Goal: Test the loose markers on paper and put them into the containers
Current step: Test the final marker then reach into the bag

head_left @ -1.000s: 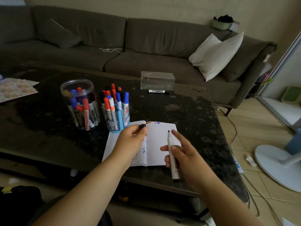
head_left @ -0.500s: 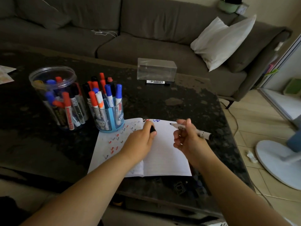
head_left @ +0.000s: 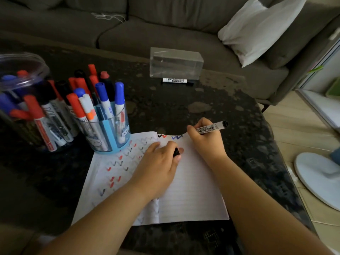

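Observation:
An open lined notebook (head_left: pixel 193 190) lies on the dark table, its left page covered in red and black test marks. My right hand (head_left: pixel 206 142) grips a white marker (head_left: pixel 211 128) with its tip down at the top edge of the right page, beside red and blue squiggles. My left hand (head_left: pixel 158 166) rests on the notebook's fold and holds the black cap (head_left: pixel 176 152) between its fingers. A blue-and-clear holder (head_left: pixel 108 137) and a round clear jar (head_left: pixel 24 92) stand at the left, both full of markers. Another loose marker (head_left: pixel 174 81) lies by the clear box.
A clear plastic box (head_left: pixel 176 64) stands at the far middle of the table (head_left: pixel 184 107). A grey sofa with a white cushion (head_left: pixel 257 30) runs behind. The table's right edge drops to a wooden floor with a white fan base (head_left: pixel 320 179).
My right hand turned the marker tip down and brought it to the top of the right page. My left hand stayed on the notebook with the cap. The view tilted down and closer.

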